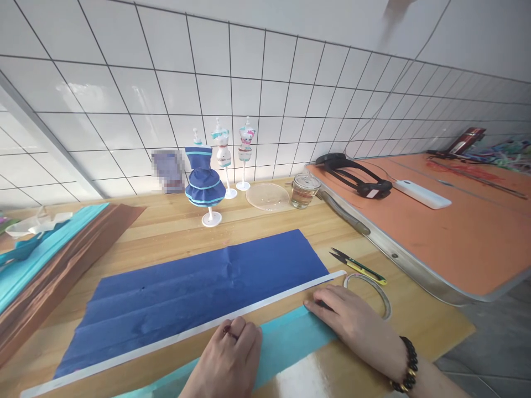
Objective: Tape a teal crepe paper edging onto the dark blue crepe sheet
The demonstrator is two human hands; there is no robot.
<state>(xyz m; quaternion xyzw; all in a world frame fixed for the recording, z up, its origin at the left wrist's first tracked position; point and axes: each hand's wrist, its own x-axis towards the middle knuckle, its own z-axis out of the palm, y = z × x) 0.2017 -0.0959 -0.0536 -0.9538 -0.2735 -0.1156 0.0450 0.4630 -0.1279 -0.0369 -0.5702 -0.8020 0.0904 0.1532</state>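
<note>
A strip of turquoise paper (290, 337) lies along the front of the wooden table. My left hand (232, 354), with a ring on one finger, rests on it with curled fingers closed at its edge. Nearer its right end, my right hand (352, 323) has thumb and fingers closed on the upper corner; a dark beaded bracelet circles that wrist. Just beyond both hands, a long strip of white double-sided tape (182, 334) runs along the lower edge of a dark blue sheet (199, 293). The tape roll (388, 304) lies on its side beside my right hand.
Yellow-handled thread snips (360, 266) lie right of the blue sheet. Behind stand a mini mannequin in a blue dress (205, 188), two other mannequins, a clear disc (267, 197) and a glass (306, 190). Brown paper (78, 260) lies left; an orange-topped table (448, 237) adjoins at right.
</note>
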